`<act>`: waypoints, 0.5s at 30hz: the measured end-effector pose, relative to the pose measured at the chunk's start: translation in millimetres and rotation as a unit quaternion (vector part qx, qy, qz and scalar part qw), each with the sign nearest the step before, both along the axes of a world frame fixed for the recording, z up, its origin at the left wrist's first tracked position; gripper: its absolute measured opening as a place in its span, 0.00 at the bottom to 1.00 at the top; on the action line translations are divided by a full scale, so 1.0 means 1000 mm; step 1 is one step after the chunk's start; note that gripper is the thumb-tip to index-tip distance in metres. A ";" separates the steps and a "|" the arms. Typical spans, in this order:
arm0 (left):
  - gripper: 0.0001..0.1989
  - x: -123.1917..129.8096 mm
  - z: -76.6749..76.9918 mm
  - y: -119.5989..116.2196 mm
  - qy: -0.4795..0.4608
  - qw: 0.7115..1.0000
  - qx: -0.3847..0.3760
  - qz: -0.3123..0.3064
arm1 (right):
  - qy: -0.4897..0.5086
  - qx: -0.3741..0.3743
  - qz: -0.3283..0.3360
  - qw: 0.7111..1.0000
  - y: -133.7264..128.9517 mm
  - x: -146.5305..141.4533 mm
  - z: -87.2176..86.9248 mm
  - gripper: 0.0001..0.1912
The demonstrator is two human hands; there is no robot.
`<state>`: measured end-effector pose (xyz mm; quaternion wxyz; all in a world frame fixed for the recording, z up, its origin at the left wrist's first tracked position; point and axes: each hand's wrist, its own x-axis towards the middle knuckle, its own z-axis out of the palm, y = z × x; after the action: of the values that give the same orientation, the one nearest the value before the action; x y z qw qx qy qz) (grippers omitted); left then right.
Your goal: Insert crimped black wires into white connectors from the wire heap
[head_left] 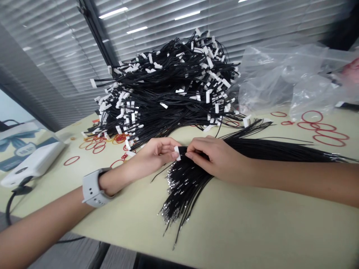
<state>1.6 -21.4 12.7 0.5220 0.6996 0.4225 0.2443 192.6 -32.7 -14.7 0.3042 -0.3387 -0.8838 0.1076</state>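
Observation:
My left hand (162, 152) pinches a small white connector (177, 153) between thumb and fingers. Close beside it, the thumb and fingertips of my right hand (210, 155) are pressed together on a black wire at the connector's right side. Below both hands lies a fanned bundle of black wires (187, 186) with shiny metal terminals at their ends. The bundle continues under my right hand and runs off to the right. Just behind, a large heap of black wires with white connectors (171, 84) rises from the table.
Red rubber bands (322, 129) lie at the right and more at the left. Clear plastic bags (280, 78) sit at the back right. On the left are a white device with a plugged cable (35, 160) and a printed bag. Window blinds stand behind the pale table (252, 228).

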 end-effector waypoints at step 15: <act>0.03 0.004 -0.004 -0.004 -0.032 0.998 0.047 -0.026 | -0.006 0.054 -0.015 0.998 -0.003 -0.002 -0.001 0.11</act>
<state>5.5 -25.8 9.1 0.5084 0.7258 0.3750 0.2722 190.8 -35.5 -15.8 0.3186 -0.3355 -0.8849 0.0530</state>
